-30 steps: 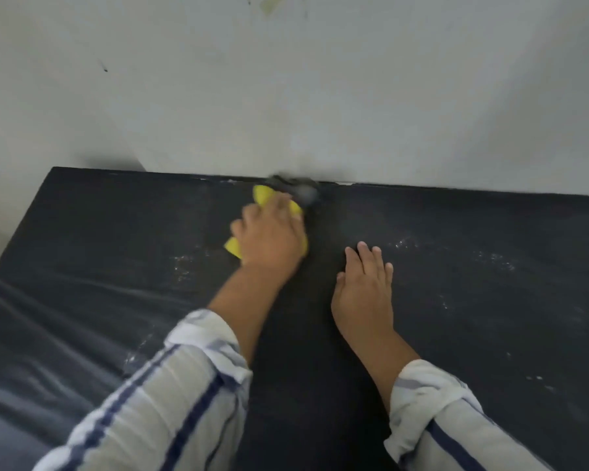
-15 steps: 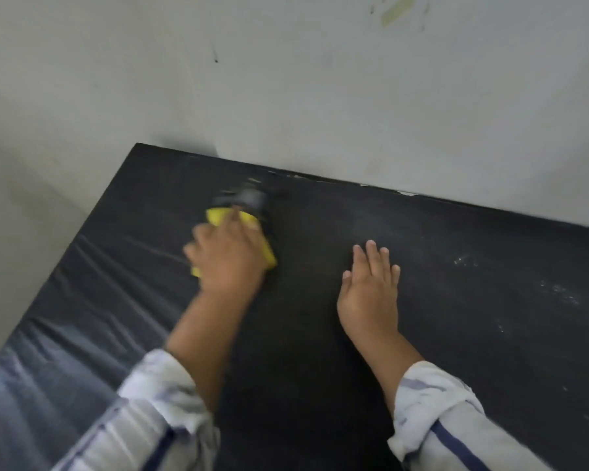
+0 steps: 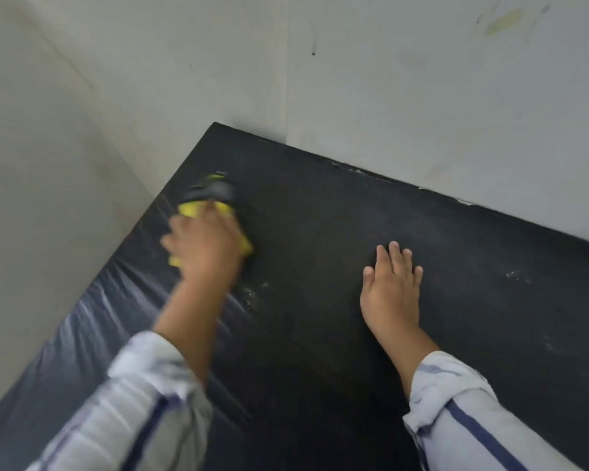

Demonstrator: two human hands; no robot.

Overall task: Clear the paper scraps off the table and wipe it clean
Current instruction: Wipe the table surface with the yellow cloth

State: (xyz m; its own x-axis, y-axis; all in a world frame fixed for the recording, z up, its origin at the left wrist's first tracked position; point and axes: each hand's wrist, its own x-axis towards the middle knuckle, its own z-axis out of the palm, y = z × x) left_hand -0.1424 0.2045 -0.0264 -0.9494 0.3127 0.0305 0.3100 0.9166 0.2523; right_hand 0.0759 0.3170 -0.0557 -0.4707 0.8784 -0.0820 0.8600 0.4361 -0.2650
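The black surface (image 3: 354, 334) stands in a corner of grey walls (image 3: 422, 79). The left hand (image 3: 203, 248) presses closed on a yellow cloth (image 3: 189, 209) near the left edge. The right hand (image 3: 390, 290) lies flat, fingers apart. Pale specks (image 3: 252, 295) lie between them.

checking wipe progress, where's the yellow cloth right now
In the head view it's under the left hand, yellow cloth pressed on the black table near its far-left corner.

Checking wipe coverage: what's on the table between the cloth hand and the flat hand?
Head view: bare black table between the left hand gripping the yellow cloth and the flat right hand. Only faint whitish specks lie near the left wrist.
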